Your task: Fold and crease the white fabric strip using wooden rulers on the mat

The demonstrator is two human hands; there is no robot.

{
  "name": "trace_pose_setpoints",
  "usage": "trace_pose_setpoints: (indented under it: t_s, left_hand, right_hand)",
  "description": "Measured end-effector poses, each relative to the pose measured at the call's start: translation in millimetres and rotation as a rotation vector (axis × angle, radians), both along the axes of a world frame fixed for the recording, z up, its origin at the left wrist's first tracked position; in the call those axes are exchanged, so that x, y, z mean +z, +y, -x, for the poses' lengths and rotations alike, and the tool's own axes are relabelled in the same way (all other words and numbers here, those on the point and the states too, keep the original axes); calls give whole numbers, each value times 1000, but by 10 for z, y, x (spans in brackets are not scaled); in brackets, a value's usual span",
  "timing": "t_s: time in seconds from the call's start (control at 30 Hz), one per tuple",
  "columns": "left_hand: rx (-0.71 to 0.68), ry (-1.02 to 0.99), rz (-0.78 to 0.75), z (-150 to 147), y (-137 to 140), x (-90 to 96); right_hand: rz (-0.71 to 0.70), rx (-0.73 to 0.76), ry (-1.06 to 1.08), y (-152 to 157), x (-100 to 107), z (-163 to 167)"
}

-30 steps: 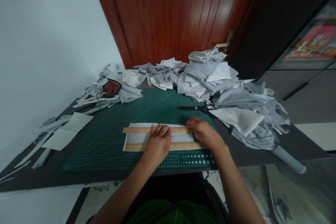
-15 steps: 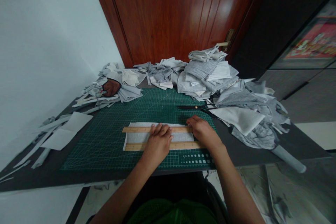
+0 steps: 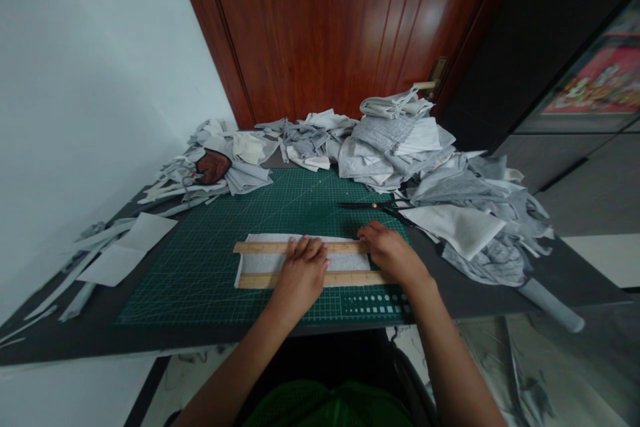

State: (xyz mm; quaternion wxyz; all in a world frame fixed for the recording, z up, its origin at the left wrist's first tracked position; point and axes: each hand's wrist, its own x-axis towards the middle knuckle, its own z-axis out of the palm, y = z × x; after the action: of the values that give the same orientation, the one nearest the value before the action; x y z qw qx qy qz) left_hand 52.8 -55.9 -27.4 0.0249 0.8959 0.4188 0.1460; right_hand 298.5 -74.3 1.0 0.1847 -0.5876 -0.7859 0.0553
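Observation:
A strip of pale grey-white fabric [image 3: 260, 261] lies flat on the green cutting mat [image 3: 200, 273]. Two wooden rulers rest lengthwise across it: one, the upper ruler [image 3: 260, 247], along its far edge, the other, the lower ruler [image 3: 257, 280], along its near edge. My left hand [image 3: 304, 269] presses down on the fabric and both rulers, palm down with fingers stretched out. At the right end of the upper ruler, my right hand [image 3: 389, 250] is closed with its fingers curled together; what they pinch is hidden. Black scissors [image 3: 373, 205] lie just beyond it.
Piles of grey and white fabric, such as the tall stack [image 3: 395, 140] at the back and the heap [image 3: 470, 213] at right, surround the mat. At left are fabric strips, a white sheet [image 3: 127, 250] and a brown mesh piece [image 3: 213, 167]. A wooden door [image 3: 320, 27] stands behind.
My right hand has shifted very slightly to the right along the upper ruler. My left hand, the rulers and the fabric keep their places.

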Motion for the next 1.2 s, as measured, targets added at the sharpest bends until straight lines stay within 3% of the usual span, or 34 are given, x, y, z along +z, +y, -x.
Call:
trace_pose_setpoints:
  t_s: [0.3, 0.77, 1.2]
  left_hand:
    - [0, -20, -22, 5, -2, -25]
    - [5, -14, 12, 4, -6, 1]
    - [5, -16, -7, 2, -3, -9]
  right_hand:
    - [-7, -49, -67, 17, -20, 57]
    - [-2, 7, -85, -11, 18, 57]
    - [42, -110, -124, -6, 28, 145]
